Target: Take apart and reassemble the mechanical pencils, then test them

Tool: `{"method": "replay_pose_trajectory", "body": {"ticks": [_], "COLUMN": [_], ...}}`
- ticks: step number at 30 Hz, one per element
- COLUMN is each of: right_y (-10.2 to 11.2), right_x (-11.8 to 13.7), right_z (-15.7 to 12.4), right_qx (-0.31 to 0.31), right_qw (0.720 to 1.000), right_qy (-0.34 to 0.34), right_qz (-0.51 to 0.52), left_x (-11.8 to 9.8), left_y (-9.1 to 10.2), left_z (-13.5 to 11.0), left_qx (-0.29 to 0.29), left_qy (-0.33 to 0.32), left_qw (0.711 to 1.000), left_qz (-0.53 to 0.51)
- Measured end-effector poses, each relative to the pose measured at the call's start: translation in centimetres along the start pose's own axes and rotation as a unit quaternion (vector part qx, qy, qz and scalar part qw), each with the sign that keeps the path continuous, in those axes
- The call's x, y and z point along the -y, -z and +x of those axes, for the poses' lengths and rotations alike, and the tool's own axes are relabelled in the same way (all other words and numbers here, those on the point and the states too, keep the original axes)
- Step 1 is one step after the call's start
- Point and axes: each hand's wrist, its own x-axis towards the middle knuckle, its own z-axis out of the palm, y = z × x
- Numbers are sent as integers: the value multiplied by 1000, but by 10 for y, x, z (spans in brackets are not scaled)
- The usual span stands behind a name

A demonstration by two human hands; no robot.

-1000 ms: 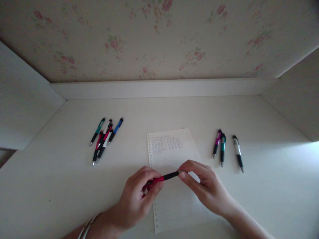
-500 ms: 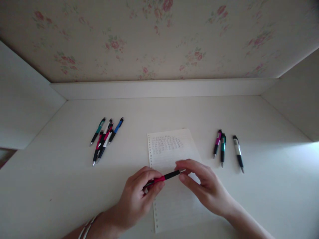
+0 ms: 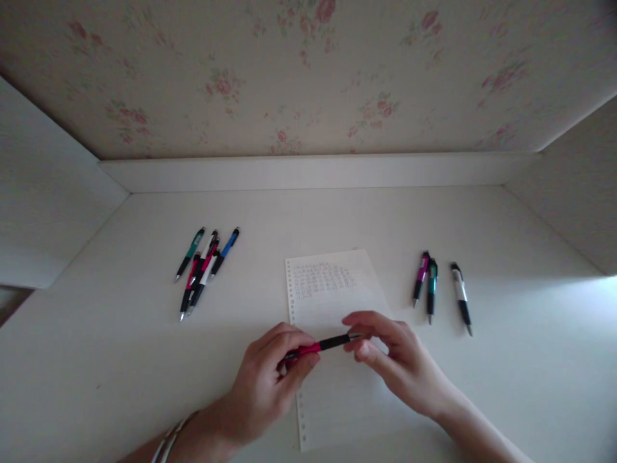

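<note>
The left hand (image 3: 267, 373) pinches a red and black pen (image 3: 332, 342) over the paper (image 3: 337, 402); the right hand (image 3: 402, 360), fingers a bit apart, is around its tip (image 3: 354, 335)

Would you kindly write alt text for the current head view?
The left hand holds a red and black pen over a partly written, punched sheet, the right hand at the pen's tip. Clustered pens lie left, three pens right, on a white desk.
</note>
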Motion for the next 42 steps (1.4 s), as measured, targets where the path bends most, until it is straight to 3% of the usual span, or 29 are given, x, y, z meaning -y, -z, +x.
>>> {"method": "replay_pose_trajectory", "body": {"ticks": [11,19,26,30,35,42], "right_y": [-4,-6,-7,-8,-8,-8], "right_x": [-4,6,9,4,-4,1], "right_z": [-2,-1,-1,0,4,5], "right_qx": [-4,-32,-35,-56,-122,-108], "right_qw": [998,997,995,996,992,992], "right_qy": [17,26,20,16,13,-33], "right_qz": [54,-59,-87,-63,-2,-51], "left_x": [1,3,3,2,5,10], "left_y": [0,0,-1,1,1,3], "left_z": [-1,-3,-1,-1,-2,4], "left_qx": [-3,-6,-27,-6,13,-25], "left_qy": [-2,-27,-53,-22,80,79], "left_qw": [1000,1000,998,1000,997,996], "left_qz": [-8,3,0,3,14,28]}}
